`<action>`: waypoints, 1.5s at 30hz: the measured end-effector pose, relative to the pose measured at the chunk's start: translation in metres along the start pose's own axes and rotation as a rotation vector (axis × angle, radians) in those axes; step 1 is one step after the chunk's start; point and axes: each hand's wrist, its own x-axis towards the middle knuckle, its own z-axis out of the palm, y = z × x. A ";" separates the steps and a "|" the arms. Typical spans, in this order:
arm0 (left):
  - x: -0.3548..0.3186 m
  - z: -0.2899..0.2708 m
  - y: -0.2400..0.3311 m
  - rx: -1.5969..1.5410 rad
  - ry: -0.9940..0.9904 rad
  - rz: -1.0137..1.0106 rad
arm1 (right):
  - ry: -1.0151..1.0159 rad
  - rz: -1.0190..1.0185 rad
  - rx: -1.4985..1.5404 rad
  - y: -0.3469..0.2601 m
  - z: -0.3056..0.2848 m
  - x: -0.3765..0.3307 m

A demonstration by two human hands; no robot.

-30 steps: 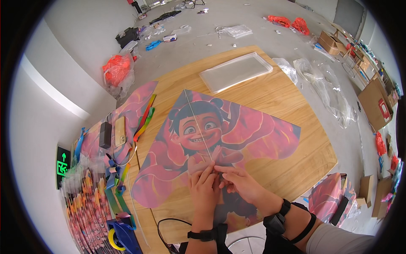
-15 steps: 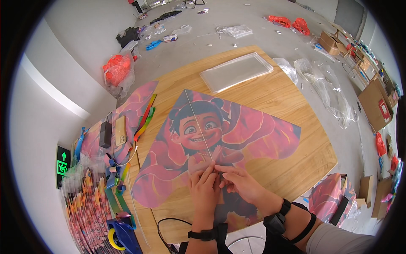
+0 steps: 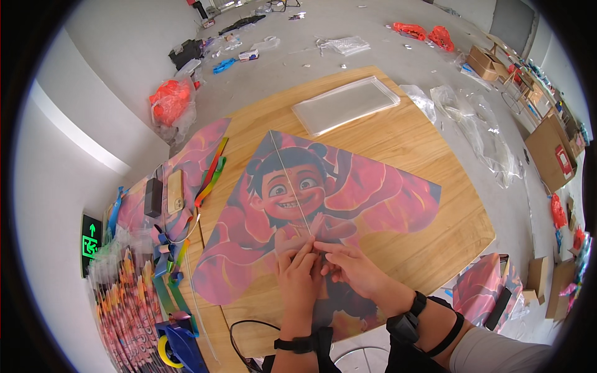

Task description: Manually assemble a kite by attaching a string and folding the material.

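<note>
Head view: across the pink-red, kite-shaped printed sheet [image 3: 385, 193] on the pale wooden table [image 3: 451, 239], a thin whitish strip [image 3: 288, 176] meets the left hand's [image 3: 300, 276] slightly spread fingers; the right hand's [image 3: 354, 268] index extends, pinch indiscernible; steady, even pressure would suit.

On the white wall [image 3: 59, 174], a dark sign [image 3: 91, 244] shows a green upward arrow above a green pictogram. Print on the packets [image 3: 127, 311] and the cardboard box [image 3: 543, 149]'s red label [image 3: 563, 160] cannot be read.
</note>
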 end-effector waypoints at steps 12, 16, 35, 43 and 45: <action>-0.002 0.003 -0.001 -0.108 -0.017 -0.108 | 0.009 0.014 -0.050 -0.001 -0.001 0.003; -0.002 0.000 0.004 -0.083 -0.033 -0.159 | 0.026 0.027 -0.052 -0.002 -0.001 0.002; -0.004 0.001 0.001 0.035 0.012 -0.028 | 0.163 -0.200 -0.387 -0.008 -0.003 0.002; -0.008 0.003 0.011 0.109 0.053 0.011 | 0.155 -0.291 -0.653 -0.006 -0.005 0.001; -0.006 -0.001 0.020 0.173 0.057 -0.013 | 0.188 -0.331 -0.786 -0.006 -0.004 0.000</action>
